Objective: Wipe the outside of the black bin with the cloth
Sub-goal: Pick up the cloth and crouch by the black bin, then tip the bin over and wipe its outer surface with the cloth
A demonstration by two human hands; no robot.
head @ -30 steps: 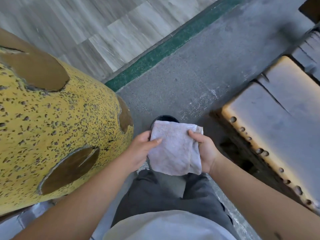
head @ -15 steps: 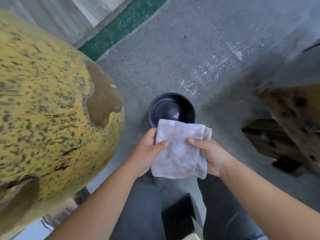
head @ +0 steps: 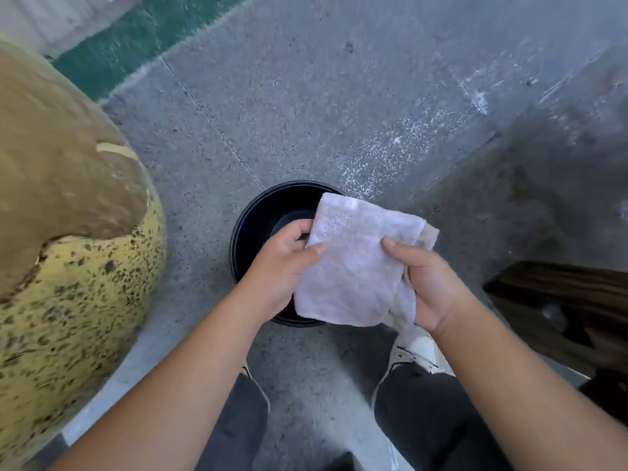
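A pale, folded, soft fabric cloth [head: 356, 263] is held spread between both hands above a round black plastic bin [head: 249, 219], which stands upright on the grey speckled concrete floor [head: 306, 96] just ahead of the person's feet, beside a large yellow speckled rounded object [head: 68, 266]. The cloth's left edge is pinched by the left hand [head: 282, 266], thumb on top and fingers curled beneath; its right edge is gripped by the right hand [head: 431, 287] in the same manner, with loose layers bunched under the palm. The cloth is judged to be light, limp and easily crumpled, so it is best gathered into a pad under one palm before wiping. The bin is judged to be light, stiff and smooth-walled, hence likely to slide or tip under sideways pressure; it is best steadied at the rim by one hand while the outer wall is rubbed by the other. The outer wall is barely seen from above.
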